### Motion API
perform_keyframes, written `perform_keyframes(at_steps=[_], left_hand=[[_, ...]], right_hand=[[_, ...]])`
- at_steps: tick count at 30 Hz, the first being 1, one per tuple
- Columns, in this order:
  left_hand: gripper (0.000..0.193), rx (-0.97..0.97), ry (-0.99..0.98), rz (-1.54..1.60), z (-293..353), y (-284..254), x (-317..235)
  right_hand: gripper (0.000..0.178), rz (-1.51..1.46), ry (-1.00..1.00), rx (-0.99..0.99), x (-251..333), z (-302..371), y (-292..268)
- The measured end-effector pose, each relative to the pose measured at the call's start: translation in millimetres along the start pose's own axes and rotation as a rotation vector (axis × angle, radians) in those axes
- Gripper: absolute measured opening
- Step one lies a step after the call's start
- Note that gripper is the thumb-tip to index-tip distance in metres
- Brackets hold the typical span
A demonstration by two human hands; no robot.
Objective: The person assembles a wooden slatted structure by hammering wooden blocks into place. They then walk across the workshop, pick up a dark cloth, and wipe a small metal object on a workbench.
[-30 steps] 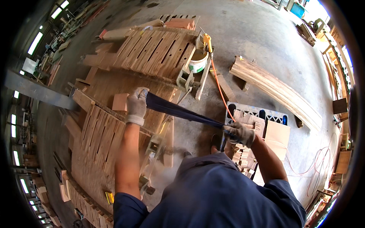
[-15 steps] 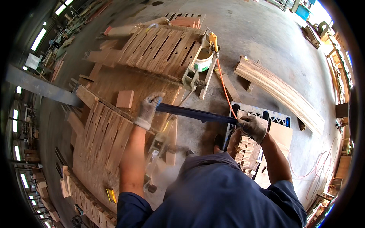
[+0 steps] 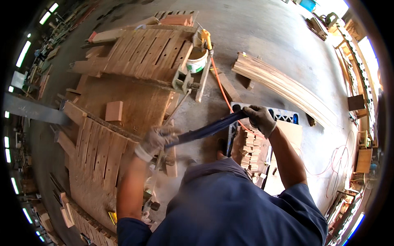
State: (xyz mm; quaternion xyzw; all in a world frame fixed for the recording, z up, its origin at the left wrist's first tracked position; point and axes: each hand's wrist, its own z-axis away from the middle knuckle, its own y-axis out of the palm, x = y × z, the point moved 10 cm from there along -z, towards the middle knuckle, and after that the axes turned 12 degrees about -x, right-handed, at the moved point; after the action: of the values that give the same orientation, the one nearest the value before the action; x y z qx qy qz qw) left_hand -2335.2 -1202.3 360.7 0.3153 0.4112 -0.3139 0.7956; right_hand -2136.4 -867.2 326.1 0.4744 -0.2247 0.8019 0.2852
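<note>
A dark blue strip of cloth is stretched between my two gloved hands, in front of my body. My left hand grips its lower end; the fingers are slightly smeared by motion. Higher up, my right hand is closed around the other end, over a plastic pallet. The strip slants upward from left to right, its middle looking folded or twisted. Both hands wear greyish work gloves.
Slotted wooden slabs lie on the workbench, with a wood block nearby. A white bucket and a yellow air gun with an orange hose stand beyond. Small wood pieces are stacked on the pallet; long boards lie right.
My right hand has risen and my left hand has dropped, so the strip now slants and the hands are closer together. The whole view has shifted a little.
</note>
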Motion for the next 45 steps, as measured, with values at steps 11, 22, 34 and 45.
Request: perform_keyframes(at_steps=[11,22,34,45], left_hand=[[0.029,0.069,-0.211,-0.664,45.0,54.9,38.8],[0.021,-0.335,-0.022,-0.324,24.0,26.3,40.1],[0.029,-0.334,0.138,-0.155,16.4,34.8,3.4],[0.033,-0.005,0.056,-0.274,-4.1,71.9,-28.4]], right_hand=[[0.017,-0.25,0.167,-0.049,1.9,-23.5,-20.9],[0.038,0.173,-0.161,0.339,21.0,8.7,30.0],[0.061,0.823,-0.405,0.593,15.3,46.7,73.0],[0.063,0.292,-0.366,0.581,47.0,57.6,172.7]])
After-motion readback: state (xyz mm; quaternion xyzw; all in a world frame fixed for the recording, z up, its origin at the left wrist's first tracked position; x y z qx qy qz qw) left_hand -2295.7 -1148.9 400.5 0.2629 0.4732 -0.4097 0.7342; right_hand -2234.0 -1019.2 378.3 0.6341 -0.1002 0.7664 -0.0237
